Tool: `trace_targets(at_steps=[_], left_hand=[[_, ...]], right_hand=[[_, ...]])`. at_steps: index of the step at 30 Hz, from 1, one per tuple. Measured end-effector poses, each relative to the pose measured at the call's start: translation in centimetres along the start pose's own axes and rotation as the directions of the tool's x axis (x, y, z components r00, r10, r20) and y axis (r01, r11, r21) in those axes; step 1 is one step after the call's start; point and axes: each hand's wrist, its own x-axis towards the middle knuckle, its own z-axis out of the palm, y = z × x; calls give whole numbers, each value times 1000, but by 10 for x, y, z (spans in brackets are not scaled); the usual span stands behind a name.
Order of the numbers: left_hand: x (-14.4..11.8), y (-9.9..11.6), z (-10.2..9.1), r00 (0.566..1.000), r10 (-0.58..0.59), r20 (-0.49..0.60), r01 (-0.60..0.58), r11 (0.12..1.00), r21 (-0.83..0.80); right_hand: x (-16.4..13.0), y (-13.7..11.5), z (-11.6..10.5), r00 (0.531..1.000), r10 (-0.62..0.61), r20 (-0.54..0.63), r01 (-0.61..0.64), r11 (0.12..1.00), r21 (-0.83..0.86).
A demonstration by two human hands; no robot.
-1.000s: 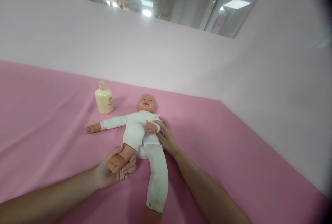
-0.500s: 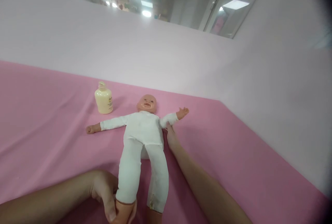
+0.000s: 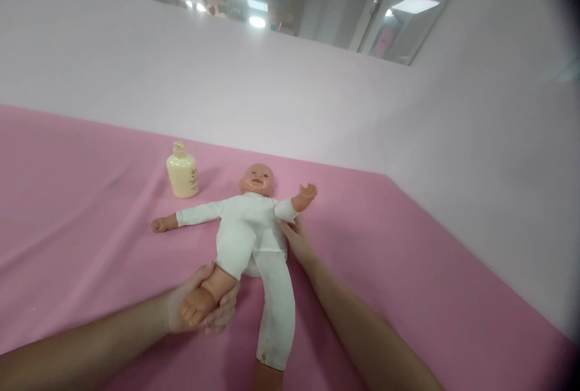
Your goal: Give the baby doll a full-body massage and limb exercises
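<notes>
Doll [image 3: 251, 222] on the table [image 3: 408, 270], bottle [image 3: 182, 171] behind its outstretched arm, to the left.

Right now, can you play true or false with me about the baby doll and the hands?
1. The left hand holds the doll's bare foot. True.
2. The doll lies face down. False: it lies on its back, face up.
3. A cream bottle stands upright beside the doll's head. True.
4. The right hand is holding the bottle. False: it rests against the doll's side, under its raised arm.
5. The cloth under the doll is blue. False: it is pink.
</notes>
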Motion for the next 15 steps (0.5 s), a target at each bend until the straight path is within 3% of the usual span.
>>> trace_targets(at_steps=[4,8,12,15], left_hand=[[8,6,-1,997,74,-4,-74,991,-109],[6,7,3,998,65,1,-64,989,-135],[0,2,6,983,52,176,-31,992,-119],[-5,-5,3,961,-19,275,10,999,33]], right_hand=[[-2,-9,0,985,-146,96,157,980,-121],[-3,-10,0,985,-138,108,150,982,-114],[-1,-4,1,983,-174,62,179,981,-77],[2,2,2,995,-93,-27,93,996,-14]])
